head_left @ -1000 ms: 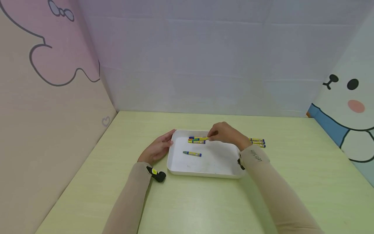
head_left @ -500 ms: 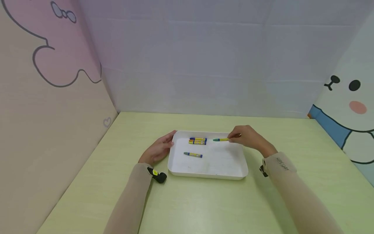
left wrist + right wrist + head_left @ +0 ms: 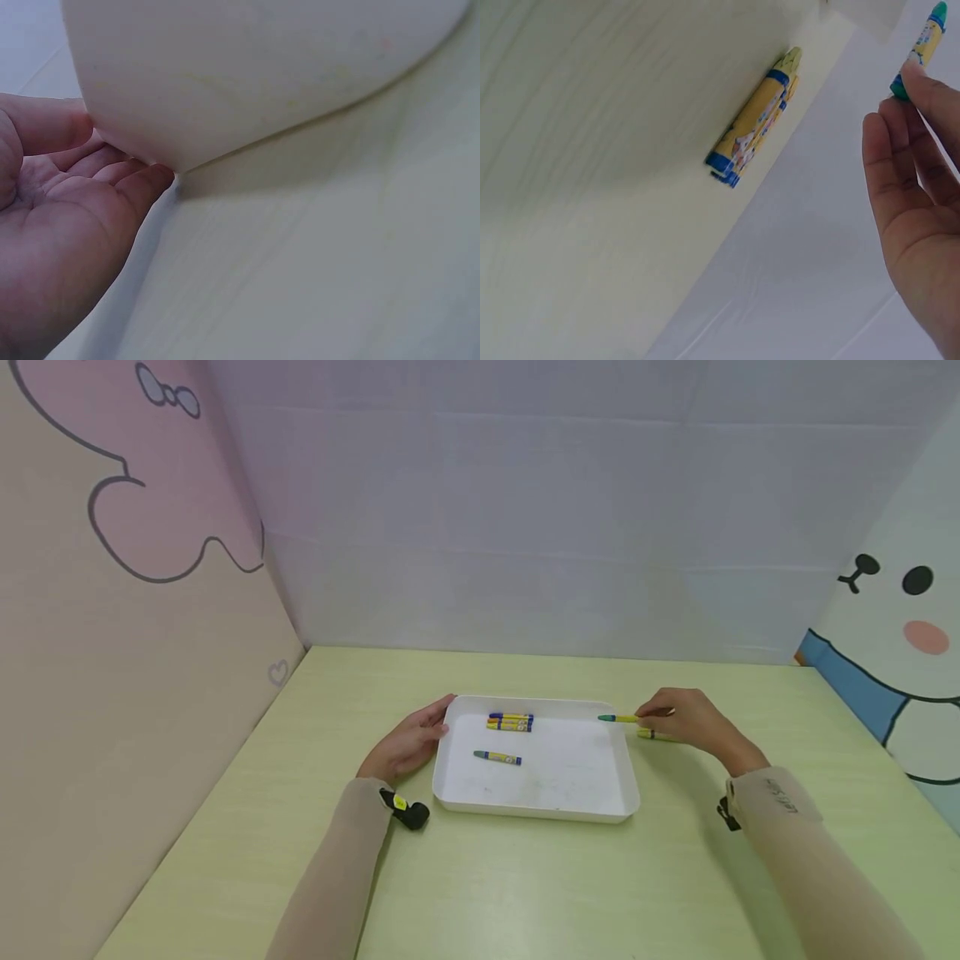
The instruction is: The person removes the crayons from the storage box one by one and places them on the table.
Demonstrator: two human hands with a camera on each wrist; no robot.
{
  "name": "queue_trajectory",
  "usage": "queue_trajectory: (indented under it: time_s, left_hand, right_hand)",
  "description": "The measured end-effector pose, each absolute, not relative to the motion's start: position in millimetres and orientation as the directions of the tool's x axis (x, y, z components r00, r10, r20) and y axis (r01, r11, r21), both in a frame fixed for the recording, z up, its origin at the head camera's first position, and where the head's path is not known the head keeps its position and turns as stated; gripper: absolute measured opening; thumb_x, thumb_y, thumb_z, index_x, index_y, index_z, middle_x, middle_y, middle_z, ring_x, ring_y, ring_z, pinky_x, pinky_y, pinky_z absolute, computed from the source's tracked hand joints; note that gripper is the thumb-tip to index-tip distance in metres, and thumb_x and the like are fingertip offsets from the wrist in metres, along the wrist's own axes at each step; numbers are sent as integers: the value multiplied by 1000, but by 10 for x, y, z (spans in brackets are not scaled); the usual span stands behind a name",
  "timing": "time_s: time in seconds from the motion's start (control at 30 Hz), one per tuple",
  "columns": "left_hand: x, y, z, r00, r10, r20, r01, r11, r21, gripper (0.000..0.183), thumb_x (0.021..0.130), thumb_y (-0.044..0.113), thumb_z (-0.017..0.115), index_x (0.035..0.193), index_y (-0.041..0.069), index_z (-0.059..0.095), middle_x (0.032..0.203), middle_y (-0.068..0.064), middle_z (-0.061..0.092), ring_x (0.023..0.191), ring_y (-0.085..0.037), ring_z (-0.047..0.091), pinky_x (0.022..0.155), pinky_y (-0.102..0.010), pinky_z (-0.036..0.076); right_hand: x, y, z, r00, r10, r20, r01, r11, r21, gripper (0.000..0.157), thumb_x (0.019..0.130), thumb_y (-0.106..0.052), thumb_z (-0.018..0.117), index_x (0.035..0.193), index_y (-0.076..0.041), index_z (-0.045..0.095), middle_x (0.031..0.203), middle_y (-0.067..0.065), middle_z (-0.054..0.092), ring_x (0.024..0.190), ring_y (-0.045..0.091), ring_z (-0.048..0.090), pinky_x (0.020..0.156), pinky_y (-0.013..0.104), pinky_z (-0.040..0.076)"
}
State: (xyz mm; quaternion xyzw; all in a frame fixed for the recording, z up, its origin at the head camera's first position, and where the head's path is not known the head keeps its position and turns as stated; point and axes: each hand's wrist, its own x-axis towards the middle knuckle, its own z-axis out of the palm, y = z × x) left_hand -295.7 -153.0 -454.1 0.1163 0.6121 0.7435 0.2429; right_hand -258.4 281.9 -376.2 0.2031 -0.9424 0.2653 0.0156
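A white tray [image 3: 558,777] lies on the table in the head view. My left hand [image 3: 402,747] holds it at its left side, thumb at the rim and fingers at the corner; the left wrist view shows the tray wall [image 3: 225,82] close up. My right hand [image 3: 693,724] pinches a green crayon [image 3: 617,718] by its back end, tip pointing left, over the tray's right rim. Just below that hand lies a yellow-green crayon [image 3: 652,736], partly hidden; in the right wrist view this crayon [image 3: 754,112] has at least one other beside it.
Inside the tray, several crayons [image 3: 510,724] lie side by side near the back left, blue and orange tips among them. A dark green crayon [image 3: 497,757] lies apart, nearer the front. A pale wall [image 3: 525,527] stands behind the table.
My right hand has carried the green crayon from the group at the back left of the tray rightward to the right rim. The left hand keeps its place on the tray.
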Motion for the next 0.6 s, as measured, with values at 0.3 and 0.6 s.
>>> queue_trajectory:
  time_s: [0.3, 0.6]
  left_hand:
    - [-2958, -1533, -4531, -851, 510, -121, -214, -127, 969, 66, 98, -8, 36, 156, 11, 9, 163, -4, 4, 150, -22, 4, 121, -41, 12]
    - [-2967, -1525, -4545, -853, 508, -121, -215, -129, 968, 66, 97, -9, 36, 155, 10, 10, 163, -4, 4, 150, -22, 4, 121, -41, 12]
  right_hand:
    - [-2538, 3061, -3785, -943, -316, 104, -325, 808, -492, 21, 90, -13, 66, 105, -1, 72, 99, 14, 69, 91, 30, 63, 78, 43, 54]
    - [-2523, 3221, -3906, -956, -289, 45, -276, 841, -465, 19, 88, -8, 66, 103, 3, 71, 98, 20, 68, 87, 33, 64, 75, 42, 55]
